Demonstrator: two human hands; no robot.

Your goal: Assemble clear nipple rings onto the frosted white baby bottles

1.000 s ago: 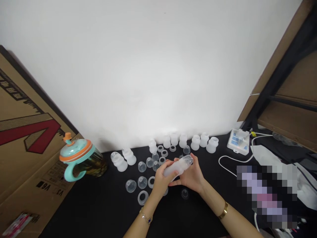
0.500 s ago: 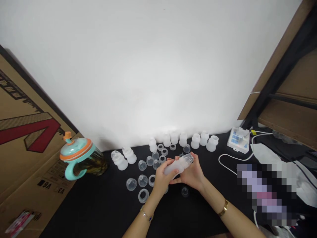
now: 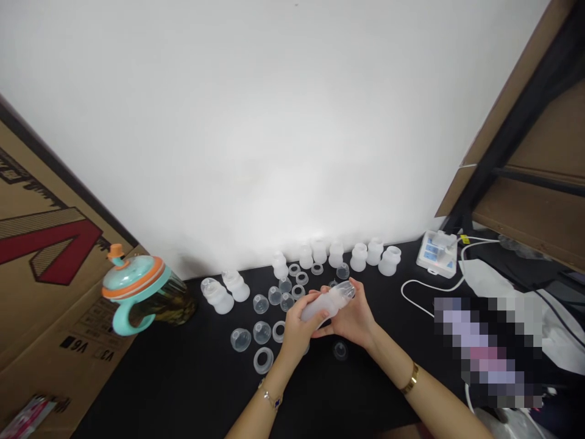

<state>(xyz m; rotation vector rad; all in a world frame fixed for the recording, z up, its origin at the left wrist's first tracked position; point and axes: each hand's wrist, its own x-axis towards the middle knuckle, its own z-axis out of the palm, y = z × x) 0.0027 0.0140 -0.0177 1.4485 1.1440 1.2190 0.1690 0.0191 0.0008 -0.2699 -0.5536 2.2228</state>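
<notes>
A frosted white baby bottle (image 3: 319,306) with a clear dome cap (image 3: 346,289) is held tilted, its cap end up to the right. My left hand (image 3: 299,326) is wrapped round the body of the bottle. My right hand (image 3: 354,317) grips the cap end from the right, its palm partly behind the bottle. Under and beside my hands lie several clear dome caps (image 3: 262,333) and translucent collar rings (image 3: 263,361). A small clear nipple-like piece (image 3: 340,350) lies below my right hand.
Along the white wall stand several open bottle bodies (image 3: 390,261). Two capped bottles (image 3: 217,296) stand at the left, near a teal-lidded jug (image 3: 146,289). A power strip (image 3: 437,253) with a white cable lies at the right; a cardboard box (image 3: 50,274) borders the left.
The view has shifted slightly. Both hands keep the same hold on the bottle, with hardly any movement.
</notes>
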